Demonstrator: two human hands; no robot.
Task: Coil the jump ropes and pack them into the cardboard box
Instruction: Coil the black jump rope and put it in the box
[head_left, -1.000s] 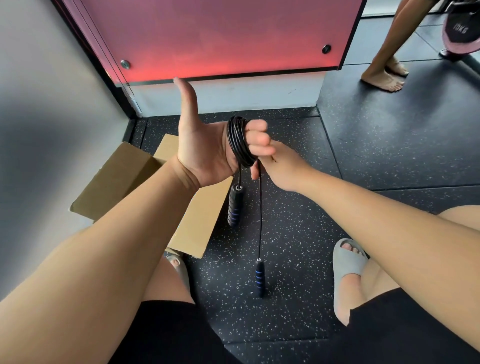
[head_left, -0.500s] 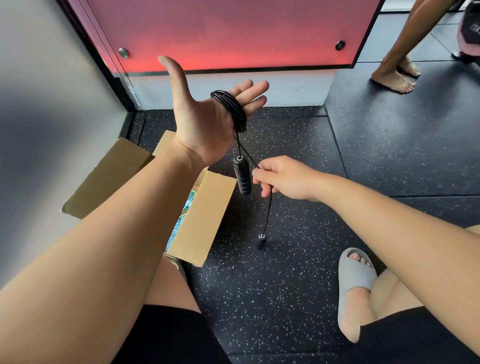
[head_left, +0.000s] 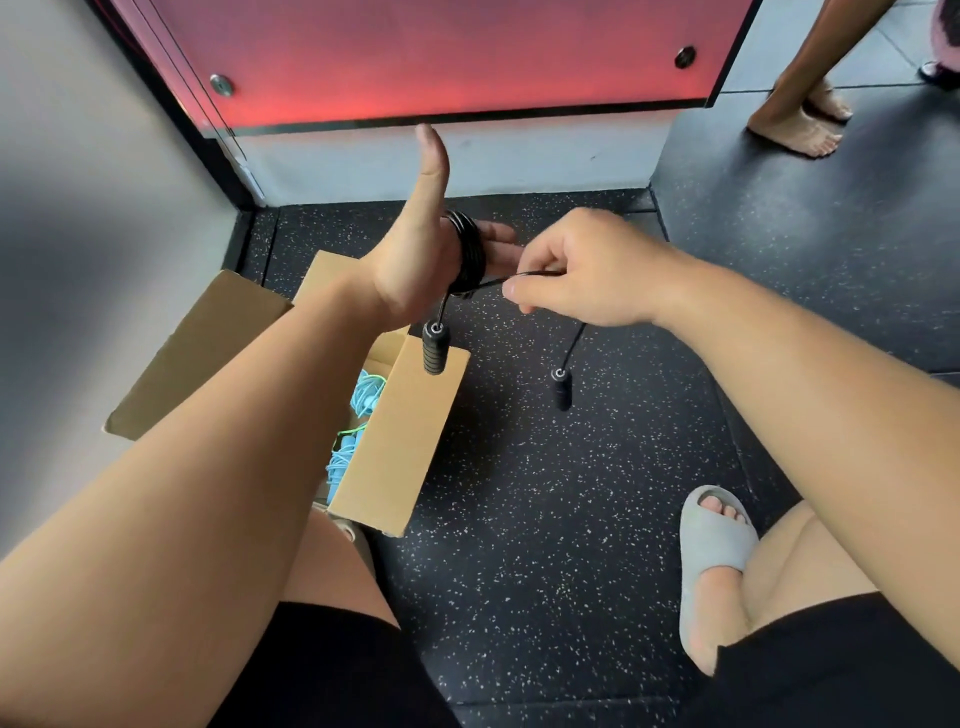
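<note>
Black jump rope (head_left: 467, 249) sat coiled round the straight fingers of the left hand (head_left: 415, 270), above the cardboard box (head_left: 400, 426). Right hand (head_left: 587, 275) pinched the rope's tail. Advice: hold the tail taut and lay the remaining turns snug.

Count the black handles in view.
2. One handle hangs under the left hand, over the box; the other handle dangles below the right hand, which pinches the rope. The box may hide more.
</note>
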